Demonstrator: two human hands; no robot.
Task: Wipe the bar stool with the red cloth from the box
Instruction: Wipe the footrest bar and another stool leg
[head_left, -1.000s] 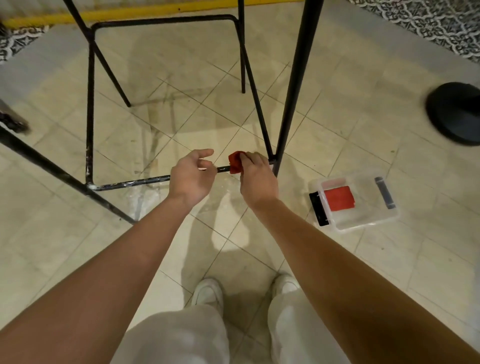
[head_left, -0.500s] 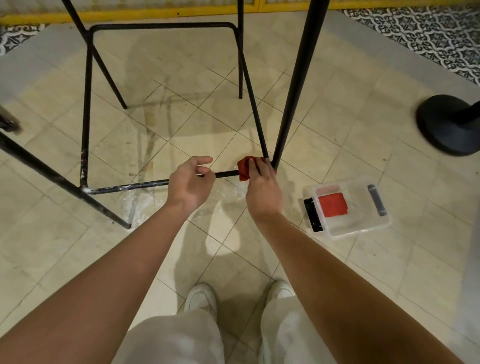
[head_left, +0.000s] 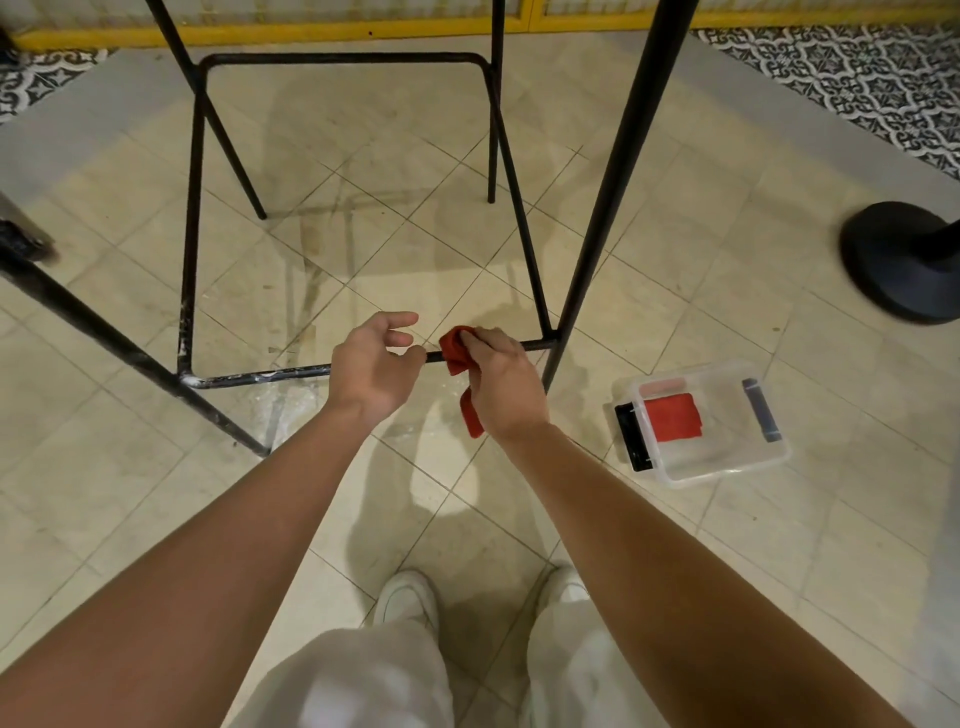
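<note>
The bar stool shows only its black metal legs (head_left: 613, 182) and the footrest bars. My right hand (head_left: 501, 384) grips a red cloth (head_left: 456, 353) bunched round the near footrest bar (head_left: 260, 375), a short way left of the right front leg. One end of the cloth hangs down below my palm. My left hand (head_left: 371, 366) rests over the same bar just left of the cloth, thumb at the bar, fingers loosely bent above it. The clear plastic box (head_left: 727, 467) lies on the floor to the right with another red cloth (head_left: 672, 417) inside.
A round black stand base (head_left: 904, 260) sits on the floor at the far right. White marks streak the left part of the near bar. My white shoes (head_left: 408, 597) stand on the beige tiles just behind the stool. A yellow border runs along the top edge.
My right hand has slid the cloth left along the bar, away from the right front leg, and an end of the cloth now hangs down. The left hand stays put.
</note>
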